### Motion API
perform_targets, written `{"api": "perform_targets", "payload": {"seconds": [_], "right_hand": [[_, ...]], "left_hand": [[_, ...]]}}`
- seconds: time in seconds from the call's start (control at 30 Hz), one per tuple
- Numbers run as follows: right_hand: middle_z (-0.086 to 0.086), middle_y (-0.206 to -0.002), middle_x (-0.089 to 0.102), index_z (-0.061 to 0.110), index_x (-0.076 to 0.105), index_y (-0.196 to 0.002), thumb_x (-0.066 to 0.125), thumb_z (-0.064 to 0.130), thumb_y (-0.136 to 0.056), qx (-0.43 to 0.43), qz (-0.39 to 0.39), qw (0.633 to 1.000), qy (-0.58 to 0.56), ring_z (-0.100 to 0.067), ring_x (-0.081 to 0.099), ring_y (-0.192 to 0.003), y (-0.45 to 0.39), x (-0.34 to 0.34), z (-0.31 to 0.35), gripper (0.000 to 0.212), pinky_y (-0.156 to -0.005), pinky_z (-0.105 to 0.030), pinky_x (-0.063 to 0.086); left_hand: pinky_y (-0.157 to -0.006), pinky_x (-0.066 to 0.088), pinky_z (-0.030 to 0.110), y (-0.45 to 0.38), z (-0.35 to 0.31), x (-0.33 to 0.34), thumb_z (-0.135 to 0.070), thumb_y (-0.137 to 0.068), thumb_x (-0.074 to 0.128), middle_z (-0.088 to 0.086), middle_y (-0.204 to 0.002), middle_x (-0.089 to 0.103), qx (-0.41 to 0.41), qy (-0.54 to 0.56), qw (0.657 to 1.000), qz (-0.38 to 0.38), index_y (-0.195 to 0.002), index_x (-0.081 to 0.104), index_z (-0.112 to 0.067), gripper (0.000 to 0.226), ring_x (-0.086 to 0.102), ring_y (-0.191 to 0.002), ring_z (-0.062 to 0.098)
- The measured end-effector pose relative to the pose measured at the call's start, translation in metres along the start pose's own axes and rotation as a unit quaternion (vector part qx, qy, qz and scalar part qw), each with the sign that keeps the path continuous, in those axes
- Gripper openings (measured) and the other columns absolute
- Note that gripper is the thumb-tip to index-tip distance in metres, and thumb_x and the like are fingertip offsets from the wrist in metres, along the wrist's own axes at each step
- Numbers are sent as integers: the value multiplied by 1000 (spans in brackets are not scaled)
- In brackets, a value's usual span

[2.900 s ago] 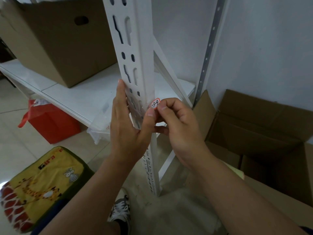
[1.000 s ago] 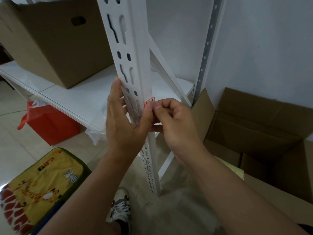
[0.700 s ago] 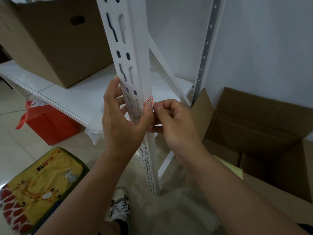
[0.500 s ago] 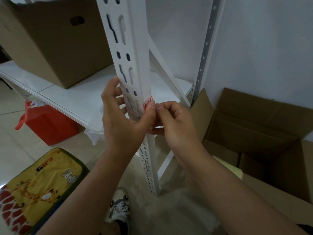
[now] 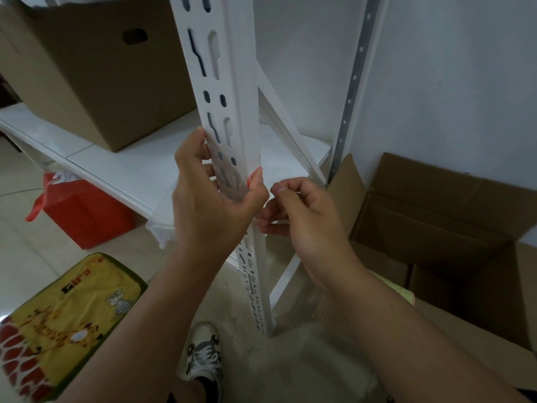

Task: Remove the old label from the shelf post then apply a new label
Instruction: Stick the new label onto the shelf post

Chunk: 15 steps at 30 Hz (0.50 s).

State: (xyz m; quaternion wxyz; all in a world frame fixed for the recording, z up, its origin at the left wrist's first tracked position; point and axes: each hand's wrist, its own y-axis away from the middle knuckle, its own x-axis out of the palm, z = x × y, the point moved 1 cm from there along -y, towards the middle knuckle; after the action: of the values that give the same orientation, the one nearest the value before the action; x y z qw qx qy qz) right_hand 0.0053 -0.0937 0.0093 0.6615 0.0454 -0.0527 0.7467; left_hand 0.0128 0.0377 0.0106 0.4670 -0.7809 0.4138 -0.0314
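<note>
The label (image 5: 254, 176), facing the camera a moment ago with its writing readable, now shows only a thin red edge beside the left hand's (image 5: 207, 205) thumb on the shelf post (image 5: 232, 117). The right hand (image 5: 302, 216) sits apart from it, fingers curled, apparently no longer touching it.

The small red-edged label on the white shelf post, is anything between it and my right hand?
Only the left hand: it grips the white slotted shelf post, and its thumb lies over the lower part of the small red-edged label. The right hand sits just right of that thumb, with nothing else between.
</note>
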Motion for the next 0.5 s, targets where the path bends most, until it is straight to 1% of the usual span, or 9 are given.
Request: {"api": "perform_targets", "payload": {"seconds": [0.07,0.13,0.17,0.2,0.27,0.33,0.43,0.47,0.5], "right_hand": [[-3,-66,65,6,61,-98,49,17,-98,-1,1,1000,-2,-11,66,-62,1,-1,0,16,-62,-24,58],[-3,-66,65,7,61,-98,49,18,-98,-2,0,1000,2,-12,66,-62,1,-3,0,16,-63,-24,58],[-3,-66,65,8,61,-97,49,18,-98,-2,0,1000,6,-12,66,-62,1,-3,0,16,-63,-24,58],[-2,-66,65,8,61,-97,48,18,-98,-2,0,1000,7,-12,66,-63,1,-4,0,16,-63,-24,58],[-3,-67,65,8,61,-98,48,18,-98,0,0,1000,2,-13,66,-63,1,-5,-1,16,-63,-25,58],[-5,-68,65,8,61,-97,48,18,-98,1,-1,1000,2,-14,66,-63,1,-6,-1,16,-63,-25,58],[-6,-68,65,6,61,-97,49,17,-98,1,-2,1000,2,-14,66,-63,2,-6,-1,16,-63,-25,58],[-5,-67,65,5,61,-98,49,16,-98,1,-2,1000,2,-13,66,-62,2,-6,-2,17,-62,-25,58],[-5,-67,65,5,61,-98,48,16,-98,2,-2,1000,2,-13,66,-61,2,-6,-2,17,-62,-25,58]], "left_hand": [[-71,52,8,0,0,1,-40,-80,71,-3,-112,49,-4,5,1000,2,-132,29,-14,72,64,-89,14],[-71,53,8,1,0,2,-42,-80,70,-1,-112,48,-14,8,1000,3,-135,28,-11,76,63,-92,17],[-71,54,11,2,0,2,-43,-80,69,0,-113,48,-17,6,1000,2,-137,29,-8,78,64,-93,18],[-72,56,17,2,-2,3,-44,-79,70,0,-114,47,-19,5,1000,0,-138,29,-6,81,63,-94,18],[-73,59,31,2,-6,4,-45,-79,71,-2,-118,46,-29,0,1000,-7,-142,28,-6,86,61,-98,18],[-76,59,39,1,-9,5,-42,-80,71,4,-125,48,-36,-9,999,-13,-144,26,-7,86,59,-104,19],[-81,57,44,-1,-11,7,-38,-81,71,9,-130,48,-43,-26,999,-12,-146,24,-6,87,55,-110,19],[-84,56,42,-1,-11,7,-37,-81,71,10,-132,48,-44,-31,998,-13,-147,24,-5,87,54,-112,17],[-87,54,36,0,-10,8,-35,-81,71,11,-133,47,-43,-35,998,-16,-147,23,-3,88,50,-114,13]]}}
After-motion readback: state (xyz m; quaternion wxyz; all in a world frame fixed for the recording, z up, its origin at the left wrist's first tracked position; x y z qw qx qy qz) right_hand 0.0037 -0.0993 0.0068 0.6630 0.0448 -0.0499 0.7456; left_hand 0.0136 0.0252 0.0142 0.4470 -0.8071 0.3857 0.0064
